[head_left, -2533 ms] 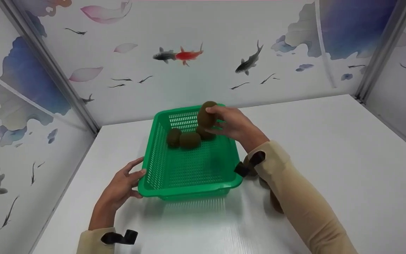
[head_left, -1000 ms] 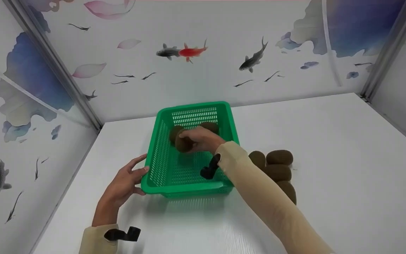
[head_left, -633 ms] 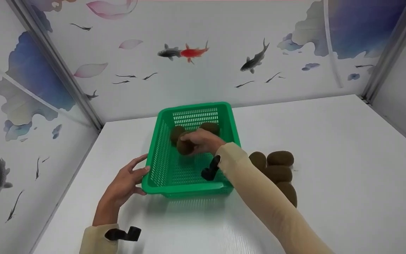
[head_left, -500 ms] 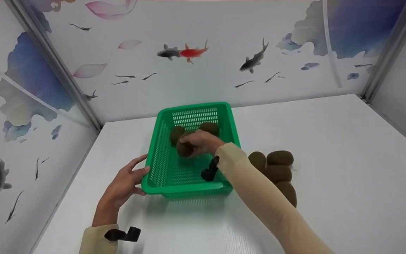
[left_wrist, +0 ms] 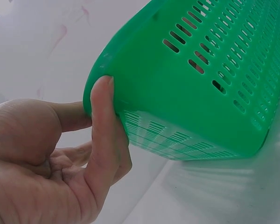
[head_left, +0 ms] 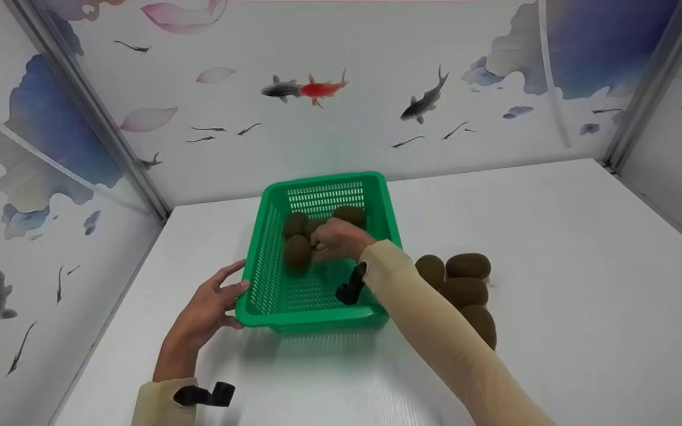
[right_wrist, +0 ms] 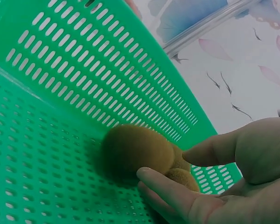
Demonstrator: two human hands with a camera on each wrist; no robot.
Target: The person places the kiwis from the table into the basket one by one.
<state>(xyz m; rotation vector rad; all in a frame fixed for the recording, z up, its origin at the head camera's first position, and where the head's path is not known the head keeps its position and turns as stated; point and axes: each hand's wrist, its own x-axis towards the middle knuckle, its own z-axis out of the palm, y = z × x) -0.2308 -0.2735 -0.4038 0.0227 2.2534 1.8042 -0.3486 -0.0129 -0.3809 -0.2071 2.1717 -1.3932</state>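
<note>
In the head view a green plastic basket [head_left: 317, 320] stands on the white table, several brown kiwis in its far half. My left hand [head_left: 206, 309] pinches the basket's left rim; the left wrist view shows the thumb and fingers [left_wrist: 102, 107] on either side of that edge. Inside the basket is my right hand [head_left: 341, 238], just right of the nearest kiwi [head_left: 298, 254]. In the right wrist view that kiwi [right_wrist: 136, 151] lies by the basket wall, a fingertip at its lower side, the thumb apart from it. Behind it, other kiwis [right_wrist: 182, 178] are partly hidden.
Right of the basket, several more kiwis [head_left: 467, 291] lie close together on the white table [head_left: 566, 266], the nearest ones partly covered by the right sleeve [head_left: 436, 319]. A white back wall [head_left: 329, 142] with painted fish rises just behind the basket.
My right hand carried a kiwi from above the far rim down into the basket, then let go of it beside the others. The left hand has stayed at the left rim.
</note>
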